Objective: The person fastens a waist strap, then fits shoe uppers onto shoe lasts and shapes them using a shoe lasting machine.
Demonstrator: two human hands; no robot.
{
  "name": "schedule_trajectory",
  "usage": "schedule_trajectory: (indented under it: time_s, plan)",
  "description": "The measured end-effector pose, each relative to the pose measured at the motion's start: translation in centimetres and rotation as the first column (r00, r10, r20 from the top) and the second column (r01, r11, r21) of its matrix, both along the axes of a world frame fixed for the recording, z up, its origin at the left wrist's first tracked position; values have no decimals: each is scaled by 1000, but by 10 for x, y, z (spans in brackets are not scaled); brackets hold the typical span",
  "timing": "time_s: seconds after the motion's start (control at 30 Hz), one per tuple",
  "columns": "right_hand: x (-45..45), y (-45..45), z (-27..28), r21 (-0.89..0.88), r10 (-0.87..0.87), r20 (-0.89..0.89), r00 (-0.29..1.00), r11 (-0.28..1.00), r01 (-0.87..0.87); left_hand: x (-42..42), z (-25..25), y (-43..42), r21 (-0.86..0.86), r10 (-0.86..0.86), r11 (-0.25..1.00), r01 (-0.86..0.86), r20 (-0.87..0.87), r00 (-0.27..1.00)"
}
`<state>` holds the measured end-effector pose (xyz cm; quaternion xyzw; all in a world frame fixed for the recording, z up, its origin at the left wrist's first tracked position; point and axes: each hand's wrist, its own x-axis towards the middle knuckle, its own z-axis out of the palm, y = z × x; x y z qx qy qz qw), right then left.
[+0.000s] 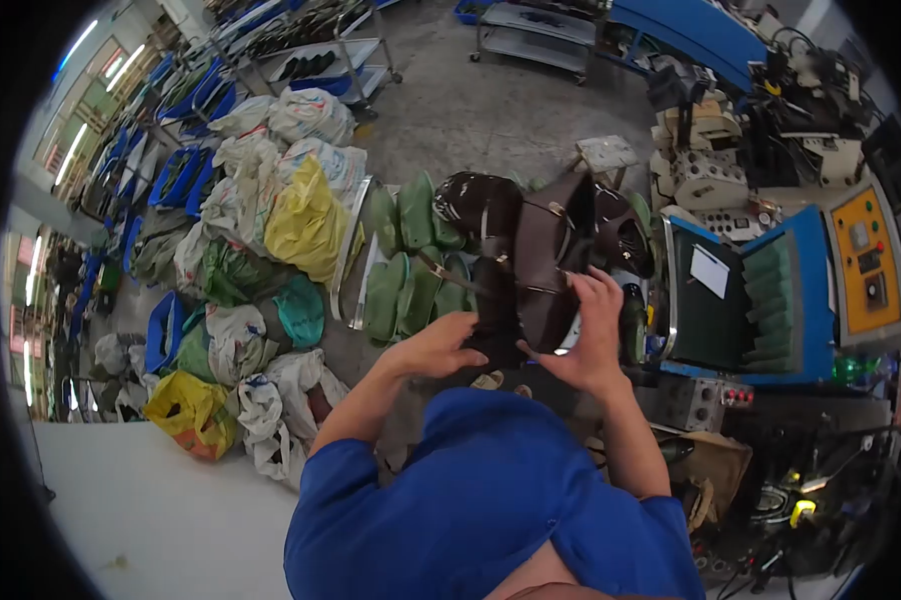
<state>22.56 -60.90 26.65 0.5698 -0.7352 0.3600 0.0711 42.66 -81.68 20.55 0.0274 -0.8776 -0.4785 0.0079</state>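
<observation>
Dark brown leather boots point(551, 240) lie in front of me, beside and partly over green shoe lasts point(411, 290) on a metal rack. My left hand point(436, 345) is at the lower left of the boots, its fingers behind the dark leather and its thumb pointing right. On the other side, my right hand point(586, 340) grips the brown boot shaft, fingertips on its upper right edge and thumb near its lower end. Another dark brown boot point(626, 235) lies to the right, with a strap and buckle beside the left-hand boots.
White sacks point(311, 115) and yellow bags point(316, 220) are piled on the left. Wheeled racks point(361, 50) stand behind. At the right are a blue-framed machine part point(801, 290), an orange control panel point(866, 262) and a small stool point(608, 152).
</observation>
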Motion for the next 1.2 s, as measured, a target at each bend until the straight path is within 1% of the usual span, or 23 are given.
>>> schedule_trajectory:
  time_s: [0.03, 0.07, 0.13, 0.2, 0.23, 0.27, 0.3, 0.33, 0.4, 0.53, 0.63, 0.73, 0.8, 0.83, 0.87, 0.9, 0.93, 1.0, 1.03, 1.1, 1.13, 1.17, 1.2]
  plan:
    - [-6, 11, -7, -4, 24, 40, 999, 1000, -24, 0, 16, 3, -72, -32, 997, 28, -48, 998]
    - [-11, 26, -14, -6, 37, 84, 996, 999, -37, 8, 6, -1, -67, -11, 998, 8, -40, 999]
    - [-18, 59, -17, 18, 21, 274, 962, 999, -27, 16, -21, -10, -245, -91, 967, 69, -79, 993]
    - [-30, 90, -20, -102, 79, 676, 733, 995, -13, 22, -8, -26, -272, -127, 956, 108, -52, 991]
    - [-35, 105, -25, -293, 210, 832, 513, 952, 85, 26, 1, -34, -299, -165, 942, 151, -23, 986]
    - [-48, 123, -27, -292, 207, 834, 512, 952, 90, 31, 11, -41, -297, -170, 942, 156, -20, 985]
    - [-65, 143, -29, -499, 424, 846, 323, 843, 200, 35, 22, -48, -367, -141, 923, 119, -33, 989]
    - [-78, 162, -31, -643, 636, 757, 151, 682, 348, 40, 31, -56, -435, -116, 897, 83, -49, 992]
    - [-89, 198, -32, -718, 721, 670, 178, 569, 401, 50, 44, -80, -531, -47, 846, 44, 8, 999]
    - [-78, 244, -47, -712, 705, 672, 226, 531, 460, 72, 19, -146, -655, 154, 727, -208, -139, 978]
    - [-60, 239, -58, -669, 668, 717, 198, 580, 465, 86, -48, -211, -619, 332, 684, -386, -207, 920]
    - [-42, 211, -63, -655, 664, 730, 160, 615, 439, 89, -102, -240, -638, 396, 612, -467, -263, 880]
    - [-30, 184, -64, -638, 682, 729, 56, 648, 416, 92, -133, -244, -672, 417, 593, -443, -213, 883]
    - [-25, 170, -64, -625, 660, 750, 51, 680, 383, 90, -149, -246, -691, 403, 580, -431, -216, 889]
    - [-21, 156, -61, -594, 658, 752, -43, 704, 390, 90, -164, -248, -708, 390, 568, -421, -219, 894]
    - [-17, 141, -59, -559, 648, 749, -138, 729, 394, 85, -160, -239, -764, 420, 519, -382, -161, 893]
    - [-15, 128, -56, -498, 604, 757, -249, 780, 379, 81, -154, -226, -759, 421, 527, -382, -156, 893]
    - [-13, 106, -83, -375, 483, 794, -370, 867, 328, 70, -129, -191, -669, 522, 447, -593, -343, 781]
    - [-3, 83, -75, -233, 360, 840, -406, 915, 329, 59, -101, -161, -603, 560, 419, -679, -416, 716]
    - [14, 47, -76, -118, 214, 848, -484, 968, 221, 47, -61, -99, -189, 726, 568, -801, -342, 596]
    - [24, 21, -67, -38, 129, 841, -525, 983, 181, 46, -45, -65, 67, 734, 664, -745, -248, 632]
    - [35, 1, -74, -17, 69, 849, -524, 995, 103, 44, -30, -32, 328, 714, 690, -645, -161, 682]
    - [45, -18, -82, 4, 12, 856, -517, 1000, 30, 39, -6, -1, 358, 651, 746, -561, -218, 727]
